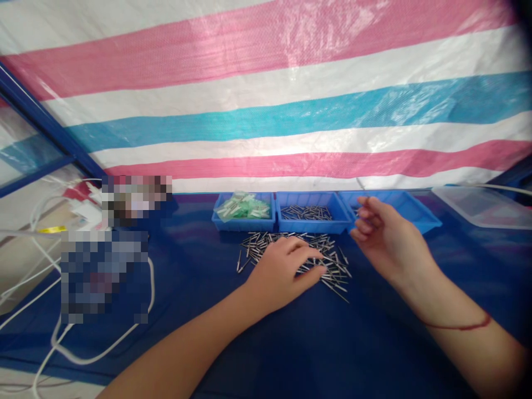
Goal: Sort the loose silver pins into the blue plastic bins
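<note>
A loose pile of silvery blind rivets (334, 263) lies on the dark blue tabletop. My left hand (286, 266) rests over the pile from the front, its fingers apart and reaching across the rivets; its palm hides part of them. To the right, my right hand (386, 238) is raised in front of the right blue bin (415, 213), thumb and fingers pinched together. A thin metal rivet (361, 183) sticks up from that pinch, slightly blurred. Behind the pile, the middle blue bin (313, 224) holds more rivets (307, 212).
The left blue bin (245, 224) holds green-and-white packets (245, 206). A clear plastic lid or tray (477, 208) lies at the back right. White cables (152, 282) loop over the left side beside blurred-out items. A striped sheet (266, 127) hangs behind the table.
</note>
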A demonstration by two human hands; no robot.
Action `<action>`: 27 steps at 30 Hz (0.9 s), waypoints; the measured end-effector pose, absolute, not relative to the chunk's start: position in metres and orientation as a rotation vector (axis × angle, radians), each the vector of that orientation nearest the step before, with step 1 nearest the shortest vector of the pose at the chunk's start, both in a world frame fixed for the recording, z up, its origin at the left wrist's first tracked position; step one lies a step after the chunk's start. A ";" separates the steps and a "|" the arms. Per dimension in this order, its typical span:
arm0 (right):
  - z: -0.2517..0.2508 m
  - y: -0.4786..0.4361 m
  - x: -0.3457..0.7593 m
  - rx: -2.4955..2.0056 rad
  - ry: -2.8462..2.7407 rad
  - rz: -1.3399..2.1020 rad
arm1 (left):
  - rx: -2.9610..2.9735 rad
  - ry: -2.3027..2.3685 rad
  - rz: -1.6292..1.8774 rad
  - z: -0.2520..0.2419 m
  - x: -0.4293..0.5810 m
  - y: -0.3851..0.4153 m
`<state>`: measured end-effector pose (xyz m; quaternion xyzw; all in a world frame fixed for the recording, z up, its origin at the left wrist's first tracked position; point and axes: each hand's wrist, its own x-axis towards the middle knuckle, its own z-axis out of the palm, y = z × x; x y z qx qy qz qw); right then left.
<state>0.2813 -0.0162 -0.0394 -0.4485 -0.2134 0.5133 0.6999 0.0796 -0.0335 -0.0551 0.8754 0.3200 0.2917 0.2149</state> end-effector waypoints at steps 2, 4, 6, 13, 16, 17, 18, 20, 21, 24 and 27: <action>-0.039 -0.011 0.292 -0.969 -0.362 1.135 | 2.635 0.823 0.662 -0.056 0.079 -0.037; -0.039 -0.009 0.299 -0.957 -0.327 1.115 | 2.785 0.779 0.532 -0.058 0.078 -0.039; -0.040 -0.009 0.301 -0.955 -0.340 1.100 | 2.881 0.744 0.449 -0.061 0.078 -0.040; -0.044 -0.015 0.288 -1.020 -0.591 1.147 | 2.945 0.738 0.458 -0.066 0.079 -0.038; -0.045 -0.016 0.284 -1.043 -0.653 1.150 | 2.921 0.779 0.477 -0.066 0.080 -0.038; -0.044 -0.017 0.282 -1.053 -0.659 1.148 | 2.888 0.808 0.495 -0.065 0.081 -0.038; -0.043 -0.018 0.281 -1.063 -0.681 1.139 | 2.831 0.845 0.523 -0.064 0.081 -0.038; -0.041 -0.020 0.277 -1.101 -0.807 1.099 | 2.635 0.933 0.619 -0.060 0.082 -0.037; -0.039 -0.022 0.274 -1.133 -0.915 1.073 | 2.509 0.977 0.680 -0.058 0.082 -0.036; -0.035 -0.031 0.265 -1.232 -1.296 1.032 | 2.163 1.077 0.845 -0.053 0.082 -0.034; -0.033 -0.038 0.255 -1.209 -1.511 1.030 | 1.966 1.111 0.928 -0.052 0.082 -0.033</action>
